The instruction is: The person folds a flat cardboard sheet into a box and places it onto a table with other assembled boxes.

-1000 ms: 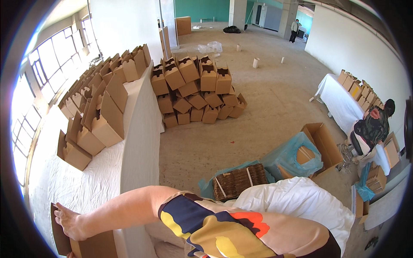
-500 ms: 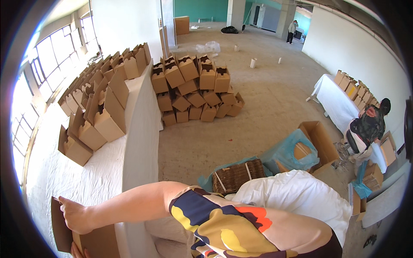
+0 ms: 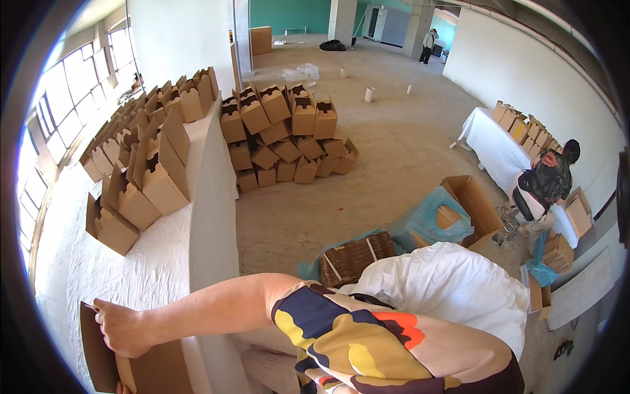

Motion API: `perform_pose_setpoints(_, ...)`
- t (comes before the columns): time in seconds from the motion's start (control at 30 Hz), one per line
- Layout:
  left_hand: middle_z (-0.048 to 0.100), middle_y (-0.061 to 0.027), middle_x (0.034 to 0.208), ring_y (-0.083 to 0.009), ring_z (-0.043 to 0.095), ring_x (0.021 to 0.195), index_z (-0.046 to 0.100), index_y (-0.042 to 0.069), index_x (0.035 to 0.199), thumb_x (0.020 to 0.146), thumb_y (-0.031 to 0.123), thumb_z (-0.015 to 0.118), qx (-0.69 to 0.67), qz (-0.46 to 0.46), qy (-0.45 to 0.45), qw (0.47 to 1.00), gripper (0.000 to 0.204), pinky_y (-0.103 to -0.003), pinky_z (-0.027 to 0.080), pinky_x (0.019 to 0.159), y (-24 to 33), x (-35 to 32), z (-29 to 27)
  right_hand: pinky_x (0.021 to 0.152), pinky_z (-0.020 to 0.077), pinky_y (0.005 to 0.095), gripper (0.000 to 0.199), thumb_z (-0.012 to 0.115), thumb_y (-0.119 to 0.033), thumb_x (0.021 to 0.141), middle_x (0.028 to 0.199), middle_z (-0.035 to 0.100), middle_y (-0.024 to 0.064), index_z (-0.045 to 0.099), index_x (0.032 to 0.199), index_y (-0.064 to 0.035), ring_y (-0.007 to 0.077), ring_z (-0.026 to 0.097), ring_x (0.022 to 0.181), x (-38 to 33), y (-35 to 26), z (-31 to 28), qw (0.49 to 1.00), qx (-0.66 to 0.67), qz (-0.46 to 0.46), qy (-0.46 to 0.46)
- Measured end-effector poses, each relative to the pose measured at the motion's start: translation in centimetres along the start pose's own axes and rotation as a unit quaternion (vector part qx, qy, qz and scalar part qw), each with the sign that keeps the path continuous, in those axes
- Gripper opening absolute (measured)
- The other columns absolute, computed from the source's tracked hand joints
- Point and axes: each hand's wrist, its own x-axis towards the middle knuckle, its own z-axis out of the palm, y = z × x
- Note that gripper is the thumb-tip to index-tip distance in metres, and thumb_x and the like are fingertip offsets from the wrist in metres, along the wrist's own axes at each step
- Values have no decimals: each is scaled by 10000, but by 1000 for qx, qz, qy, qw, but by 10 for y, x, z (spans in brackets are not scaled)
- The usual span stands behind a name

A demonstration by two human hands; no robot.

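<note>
At the lower left, an open brown cardboard box (image 3: 157, 368) stands on the white-covered table (image 3: 157, 282). My right arm reaches across to it, and my right hand (image 3: 123, 329) is closed on the edge of its raised flap (image 3: 97, 351). Only the fingertips of my left hand (image 3: 122, 389) show, against the box at the bottom rim. The rest of that hand is out of the picture.
Rows of open cardboard boxes (image 3: 157, 187) fill the table's far part. More boxes (image 3: 305, 172) are stacked on the floor beyond. A wicker basket (image 3: 354, 259), a white cloth bundle (image 3: 440, 289) and a large carton (image 3: 482, 210) lie rightward; a person (image 3: 545, 180) bends beside another table.
The view has shifted slightly, moving the room leftward in the picture. My right hand keeps its hold on the flap, while less of my left hand shows.
</note>
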Motion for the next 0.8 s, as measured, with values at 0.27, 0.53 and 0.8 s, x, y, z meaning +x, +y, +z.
perform_pose_setpoints(0.27, 701, -197, 1018, -330, 674, 955, 719, -61, 1030, 986, 291, 671, -19, 8, 32, 999, 358, -432, 563, 841, 1, -4, 7, 1172, 218, 527, 363, 517, -331, 923, 1074, 743, 49, 782, 1012, -100, 270, 589, 1160, 0, 0, 3, 999, 16, 8, -33)
perform_pose_setpoints(0.53, 716, -144, 1138, -340, 676, 985, 742, 44, 1112, 1004, 310, 620, 228, 75, -83, 967, 312, -446, 537, 873, 21, 13, -10, 1188, 191, 527, 375, 531, -365, 929, 1190, 723, 46, 780, 1089, -135, 303, 545, 1256, 0, -2, -2, 998, 12, 10, -59)
perform_pose_setpoints(0.8, 731, -49, 1178, -290, 691, 1024, 748, 212, 1208, 1011, 452, 545, 347, -1, -169, 923, 371, -420, 560, 844, 23, 24, 13, 1170, 219, 531, 337, 534, -318, 931, 1244, 693, 64, 779, 1079, -141, 298, 518, 1284, 4, -9, 0, 999, 21, 24, -25)
